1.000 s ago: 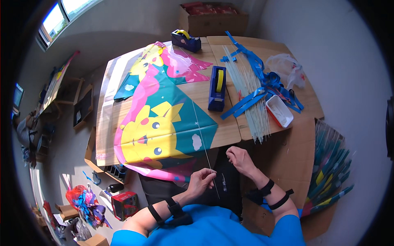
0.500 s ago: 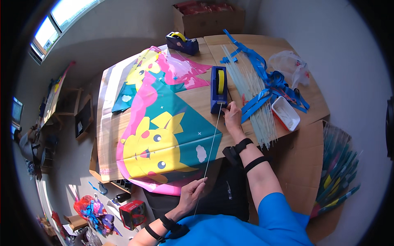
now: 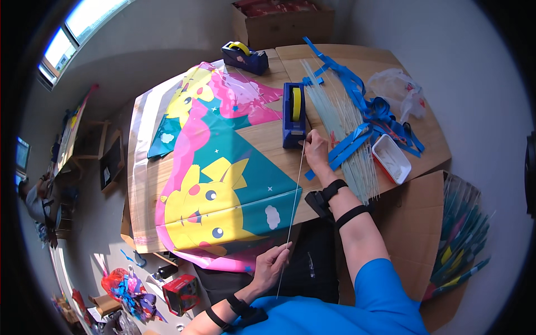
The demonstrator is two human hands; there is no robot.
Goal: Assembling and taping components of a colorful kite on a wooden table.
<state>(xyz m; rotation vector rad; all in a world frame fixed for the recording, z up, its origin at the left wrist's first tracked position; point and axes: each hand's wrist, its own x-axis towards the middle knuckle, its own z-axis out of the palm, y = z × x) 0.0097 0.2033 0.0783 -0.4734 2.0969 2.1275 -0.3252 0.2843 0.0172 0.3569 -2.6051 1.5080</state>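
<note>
While the left hand (image 3: 272, 266) pinches a thin rod (image 3: 296, 201) in its fingers at the frame's lower centre, a printed sheet (image 3: 259, 187) lies left of centre on the bench (image 3: 268, 137). At mid-frame, the right hand (image 3: 316, 151) holds the rod's upper end, just beside a tape dispenser (image 3: 294, 134); a cardboard box (image 3: 285, 30) sits at top centre.

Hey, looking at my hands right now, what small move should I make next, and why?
I'd probably draw a little tape from the blue dispenser onto the upper end of the thin rod: that end and your right hand are at the dispenser's front, while your left hand pinches the rod lower down.
</note>
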